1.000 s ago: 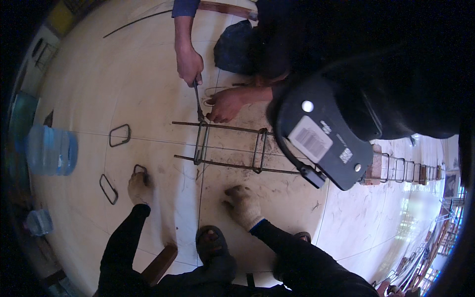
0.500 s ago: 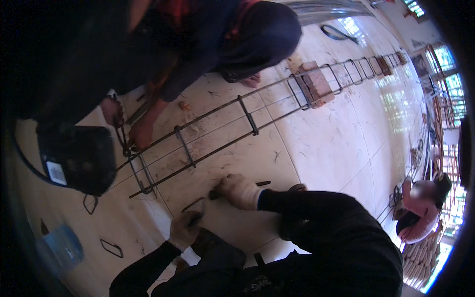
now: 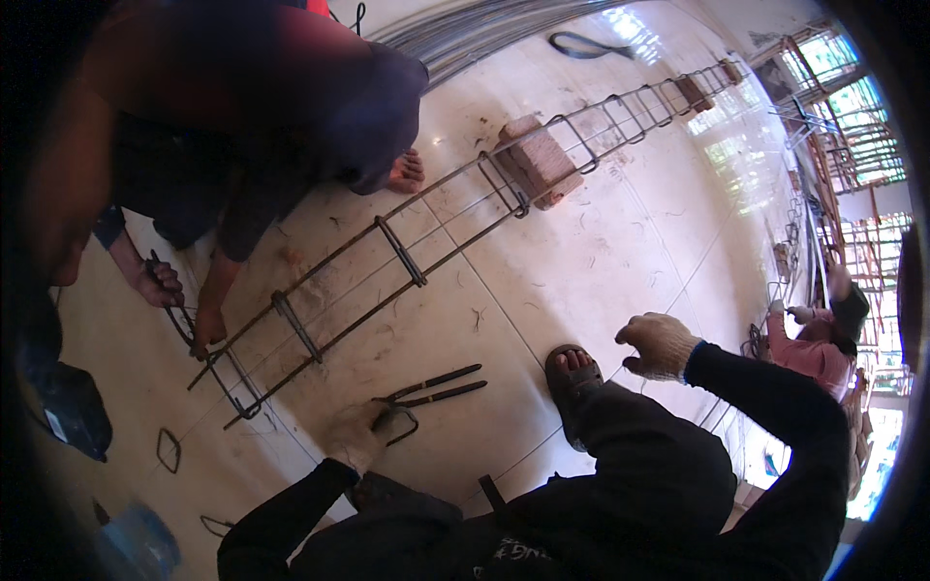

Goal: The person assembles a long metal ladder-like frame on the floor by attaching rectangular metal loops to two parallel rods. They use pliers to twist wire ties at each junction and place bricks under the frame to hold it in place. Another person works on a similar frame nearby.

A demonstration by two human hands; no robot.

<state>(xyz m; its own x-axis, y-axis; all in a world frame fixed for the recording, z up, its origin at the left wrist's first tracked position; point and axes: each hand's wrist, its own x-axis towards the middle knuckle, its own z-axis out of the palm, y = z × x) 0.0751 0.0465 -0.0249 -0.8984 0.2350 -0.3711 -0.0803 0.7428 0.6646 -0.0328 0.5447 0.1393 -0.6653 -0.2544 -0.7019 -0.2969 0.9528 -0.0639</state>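
My left hand (image 3: 356, 436), in a pale glove and blurred, is closed round a small bent steel stirrup (image 3: 415, 426). Right by its fingers is a pair of nippers (image 3: 441, 385), long dark handles pointing right; whether the hand also grips its head, I cannot tell. Above the floor to the right, my gloved right hand (image 3: 664, 347) is empty, its fingers apart and half curled. A long rebar cage (image 3: 402, 252) runs from near left to far right. At its near end, a co-worker's hand (image 3: 158, 288) holds dark pliers (image 3: 174, 308) while the other hand (image 3: 208, 329) touches the cage.
A brick-like block (image 3: 538, 165) and another one farther off (image 3: 694, 94) lie under the cage. Loose stirrups (image 3: 169, 450) and wire scraps lie on the tiles. My sandaled foot (image 3: 573, 387) stands between my hands. Another person (image 3: 814, 339) crouches far right; long bars (image 3: 465, 39) lie at the back.
My right hand has let go of the nippers and moved away to the right. My left hand stays by the stirrup. The view has shifted, and the co-worker leans farther left.
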